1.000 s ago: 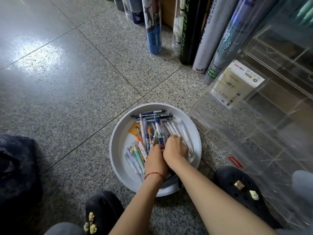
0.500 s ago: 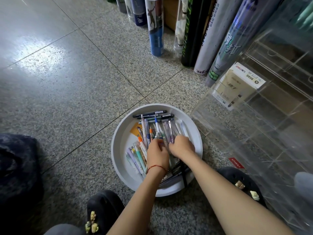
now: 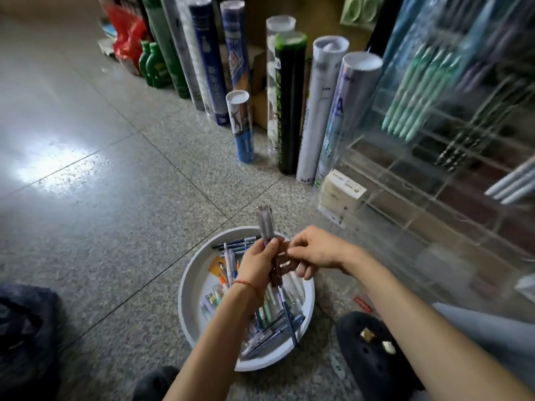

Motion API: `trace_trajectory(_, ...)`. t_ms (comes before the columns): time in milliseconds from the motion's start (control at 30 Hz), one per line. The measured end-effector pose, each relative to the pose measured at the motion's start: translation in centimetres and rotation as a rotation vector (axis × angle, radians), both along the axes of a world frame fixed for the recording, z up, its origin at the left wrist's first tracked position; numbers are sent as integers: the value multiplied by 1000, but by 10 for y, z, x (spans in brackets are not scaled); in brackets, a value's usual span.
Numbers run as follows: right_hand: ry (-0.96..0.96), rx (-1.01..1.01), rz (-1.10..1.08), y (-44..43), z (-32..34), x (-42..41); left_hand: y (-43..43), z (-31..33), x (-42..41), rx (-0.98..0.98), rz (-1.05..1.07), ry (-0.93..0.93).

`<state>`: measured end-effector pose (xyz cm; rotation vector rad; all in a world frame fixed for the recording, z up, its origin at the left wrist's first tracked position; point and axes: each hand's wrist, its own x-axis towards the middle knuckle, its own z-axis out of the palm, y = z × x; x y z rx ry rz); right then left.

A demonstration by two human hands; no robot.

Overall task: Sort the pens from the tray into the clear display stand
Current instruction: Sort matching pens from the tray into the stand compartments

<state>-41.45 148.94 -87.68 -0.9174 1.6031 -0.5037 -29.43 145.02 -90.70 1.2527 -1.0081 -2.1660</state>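
A round grey tray (image 3: 189,287) on the floor holds several mixed pens (image 3: 228,264). Above it my left hand (image 3: 256,266) grips a small bunch of purple pens (image 3: 266,224), their ends pointing up and away. My right hand (image 3: 317,251) is just to the right of the bunch, fingers curled and pinching at the pens' lower part. The clear display stand (image 3: 434,180) rises at the right, with mint-green pens (image 3: 417,94) in an upper compartment and pale pens (image 3: 512,183) at the far right.
Several tall shuttlecock tubes (image 3: 289,102) lean along the back wall. A small white box (image 3: 340,195) sits in the stand's lower left compartment. My dark shoes (image 3: 373,351) flank the tray. A dark bag (image 3: 26,337) lies at the lower left on the granite floor.
Both hands have lifted out of the tray with a bunch of purple pens. The camera has tilted up, showing more of the stand and tubes.
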Motion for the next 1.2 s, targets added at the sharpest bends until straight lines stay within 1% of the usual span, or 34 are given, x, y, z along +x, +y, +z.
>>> trace_trajectory(100, 92, -172, -148, 18, 58, -18, 9, 44, -7, -135, -156, -17)
trace_trajectory(167, 130, -274, -215, 34, 97, -37, 19, 71, -23, -217, -245, 7)
trace_trajectory(233, 179, -331, -263, 52, 131, -58, 34, 97, -43, -241, -313, 62)
trace_trajectory(333, 235, -371, -374, 81, 166, -83, 63, 130, -71, -292, -463, 88)
trace_trajectory(433, 210, -425, -491, 110, 188, -96, 90, 158, -94, -339, -538, 142)
trace_trajectory(533, 165, -497, -612, 144, 204, -103, 114, 175, -114, -439, -567, 135)
trace_trajectory(567, 163, -516, -654, 157, 207, -106, 122, 179, -119, -446, -587, 140)
trace_trajectory(667, 210, -552, -840, 190, 209, -122, 144, 188, -134, -337, -627, 187)
trace_trajectory(733, 209, -562, -958, 205, 209, -137, 154, 190, -141, -313, -641, 174)
trace_trajectory(767, 197, -557, -984, 210, 210, -142, 158, 190, -143, -315, -651, 162)
trace_trajectory(833, 143, -551, -952, 214, 212, -145, 162, 188, -144, -298, -654, 153)
trace_trajectory(933, -49, -580, -838, 207, 217, -141, 158, 189, -144, -225, -613, 145)
trace_trajectory(967, -65, -599, -815, 203, 219, -141, 153, 191, -145, -225, -597, 137)
trace_trajectory(1100, 129, -670, -796, 179, 232, -148, 126, 206, -158, -328, -571, 114)
trace_trajectory(1200, 96, -768, -812, 160, 249, -159, 107, 227, -173, -371, -554, 139)
